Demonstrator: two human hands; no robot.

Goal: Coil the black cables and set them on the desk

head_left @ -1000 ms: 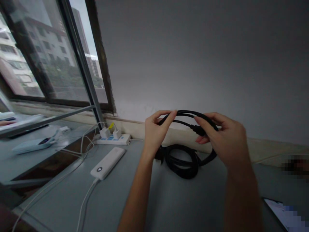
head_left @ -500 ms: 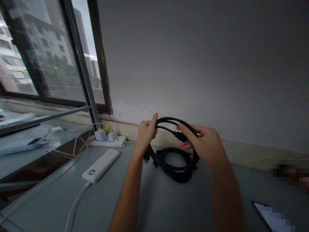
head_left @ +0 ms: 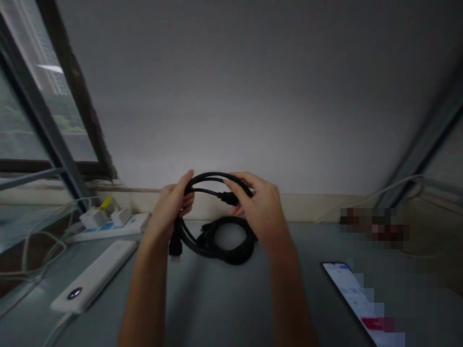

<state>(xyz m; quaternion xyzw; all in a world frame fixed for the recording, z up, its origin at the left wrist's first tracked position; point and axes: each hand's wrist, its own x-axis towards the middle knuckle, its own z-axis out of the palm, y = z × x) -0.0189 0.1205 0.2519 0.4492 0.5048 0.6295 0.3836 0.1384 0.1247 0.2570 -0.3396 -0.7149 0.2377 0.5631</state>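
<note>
Both hands hold a looped black cable [head_left: 213, 175] above the grey table. My left hand [head_left: 173, 202] is closed round the left side of the loops, thumb pointing up. A black connector [head_left: 175, 245] hangs below it. My right hand [head_left: 258, 202] is closed on the right side of the loops, its thumb and fingers by the cable's other black plug [head_left: 228, 198]. Behind and below lies a second coiled black cable [head_left: 233, 258] on the table; the held loops partly overlap it.
At left lie a white power bank [head_left: 96, 277] and a white power strip [head_left: 126, 226] with plugged-in chargers and tangled white cords. A phone [head_left: 347, 289], partly pixelated, rests at right. Behind the table stands a wall [head_left: 253, 106], with metal posts at both sides.
My view has turned to the right, so everything sits further left in the picture. Both hands still hold the looped cable; the right hand's fingers now wrap over the top of the loop.
</note>
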